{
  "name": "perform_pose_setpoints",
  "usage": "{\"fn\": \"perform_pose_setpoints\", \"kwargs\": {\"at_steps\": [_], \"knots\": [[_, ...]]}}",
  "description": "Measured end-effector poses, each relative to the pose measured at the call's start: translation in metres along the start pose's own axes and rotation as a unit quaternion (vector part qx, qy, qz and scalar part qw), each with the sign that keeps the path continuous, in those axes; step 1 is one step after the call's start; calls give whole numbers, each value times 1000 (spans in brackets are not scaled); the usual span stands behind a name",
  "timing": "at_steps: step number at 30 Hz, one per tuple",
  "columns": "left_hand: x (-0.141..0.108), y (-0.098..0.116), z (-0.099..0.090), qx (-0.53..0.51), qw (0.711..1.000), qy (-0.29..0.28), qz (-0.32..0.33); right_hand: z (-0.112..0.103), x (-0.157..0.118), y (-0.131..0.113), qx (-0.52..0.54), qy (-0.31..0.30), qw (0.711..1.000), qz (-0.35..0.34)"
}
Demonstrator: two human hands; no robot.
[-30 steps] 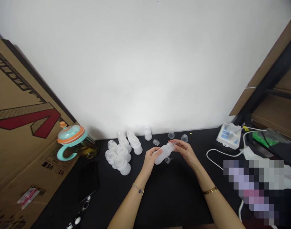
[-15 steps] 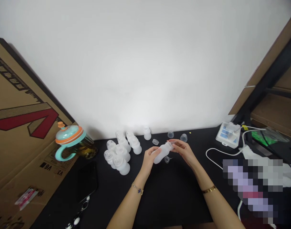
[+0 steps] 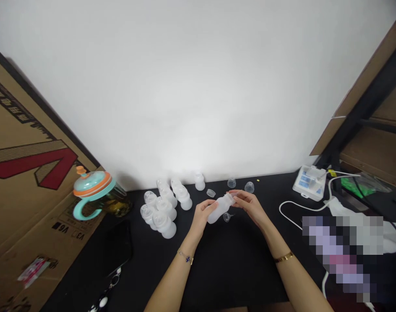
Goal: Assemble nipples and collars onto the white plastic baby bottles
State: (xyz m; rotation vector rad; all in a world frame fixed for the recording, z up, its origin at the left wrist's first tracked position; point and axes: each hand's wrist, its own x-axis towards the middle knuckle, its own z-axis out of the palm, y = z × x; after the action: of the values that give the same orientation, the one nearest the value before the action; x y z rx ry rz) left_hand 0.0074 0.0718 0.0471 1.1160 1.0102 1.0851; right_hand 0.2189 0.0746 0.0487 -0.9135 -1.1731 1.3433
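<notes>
My left hand (image 3: 202, 212) is closed around the body of a frosted white baby bottle (image 3: 217, 210), which lies tilted with its neck up to the right. At the neck, my right hand (image 3: 248, 206) pinches a clear top piece, partly hidden by the fingers. Below the bottle a small clear funnel-like nipple (image 3: 227, 217) rests on the black table. Behind my hands are a clear ring-shaped cap (image 3: 211, 193) and two clear domed caps, one at the middle (image 3: 231, 182) and another farther right (image 3: 249, 187). A single white bottle (image 3: 199, 182) stands by the wall.
Several capped bottles (image 3: 164, 224) stand grouped on the left. Beyond them are a teal-lidded jug (image 3: 102, 193), a black phone (image 3: 118, 245) with a strap and a cardboard box (image 3: 29, 173). To the right are a clear plastic case (image 3: 310, 183), a white cable (image 3: 289, 203) and white cloth.
Both hands keep hold of the bottle and its top with barely any movement. The whole view has shifted very slightly.
</notes>
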Motion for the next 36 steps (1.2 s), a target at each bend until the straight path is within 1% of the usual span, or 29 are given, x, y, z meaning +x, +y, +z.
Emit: {"fn": "perform_pose_setpoints", "kwargs": {"at_steps": [5, 12, 18, 23, 26, 32, 36], "knots": [[-1, 1, 1, 4, 1000, 1, 12, -1, 1, 2, -6, 10, 1000, -2], [-4, 0, 2, 76, 994, 41, 70, -2, 3, 5, -21, 37, 999, -1], [-10, 5, 4, 146, 981, 49, 121, -2, 5, 5, -33, 48, 998, 8], [-13, 4, 6, 179, 972, 61, 142, -3, 7, 7, -36, 61, 997, 16], [-15, 4, 8, 180, 970, 70, 147, -2, 8, 6, -45, 59, 997, 30], [-17, 3, 10, 178, 970, 59, 155, 1, 5, 2, -94, 55, 994, 25], [-18, -1, 10, 213, 959, 50, 182, 1, 3, 2, -128, 66, 989, 22]]}}
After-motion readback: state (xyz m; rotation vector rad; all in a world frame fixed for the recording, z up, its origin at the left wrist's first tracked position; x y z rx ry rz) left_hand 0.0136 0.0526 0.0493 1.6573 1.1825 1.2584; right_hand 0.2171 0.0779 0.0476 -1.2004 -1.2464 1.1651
